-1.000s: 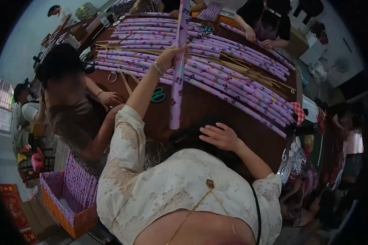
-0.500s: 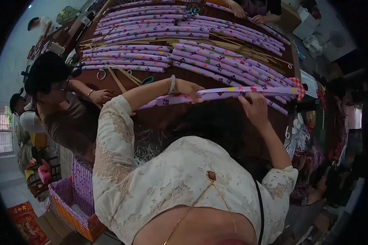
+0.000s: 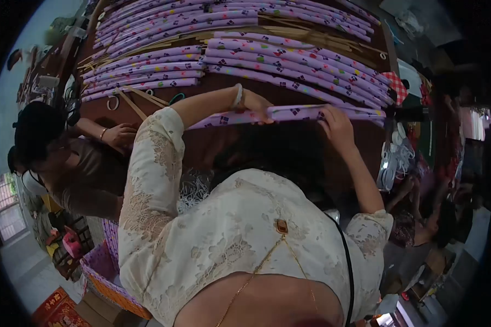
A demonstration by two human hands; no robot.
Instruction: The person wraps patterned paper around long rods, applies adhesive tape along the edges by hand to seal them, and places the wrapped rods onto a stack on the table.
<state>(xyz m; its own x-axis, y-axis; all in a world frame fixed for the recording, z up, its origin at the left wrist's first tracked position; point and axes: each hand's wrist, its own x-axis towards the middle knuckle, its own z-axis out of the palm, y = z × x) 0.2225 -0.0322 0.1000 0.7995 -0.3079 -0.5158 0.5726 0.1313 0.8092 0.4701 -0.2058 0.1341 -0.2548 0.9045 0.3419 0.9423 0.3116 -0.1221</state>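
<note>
A long purple printed roll [image 3: 295,113] lies crosswise in front of me at the near side of the table. My left hand [image 3: 256,107] is closed around its middle, thumb and fingers pinching it; a pale bangle is on that wrist. Farther right, my right hand [image 3: 337,128] has its fingertips bent over the near edge of the same roll. Just beyond both hands lies a stack of similar purple rolls [image 3: 289,71], their ends pointing right.
More purple rolls [image 3: 142,73] and thin wooden strips [image 3: 333,41] cover the brown table [image 3: 223,141]. A co-worker's hand [image 3: 120,135] rests at the left edge. Red checked cloth [image 3: 395,87] is at the right corner. An orange-rimmed purple basket [image 3: 101,261] stands low left.
My view has tilted, so the table rolls sit higher. My right hand has come down onto the roll with fingers curled. The roll's right part lies lower, away from the checked cloth.
</note>
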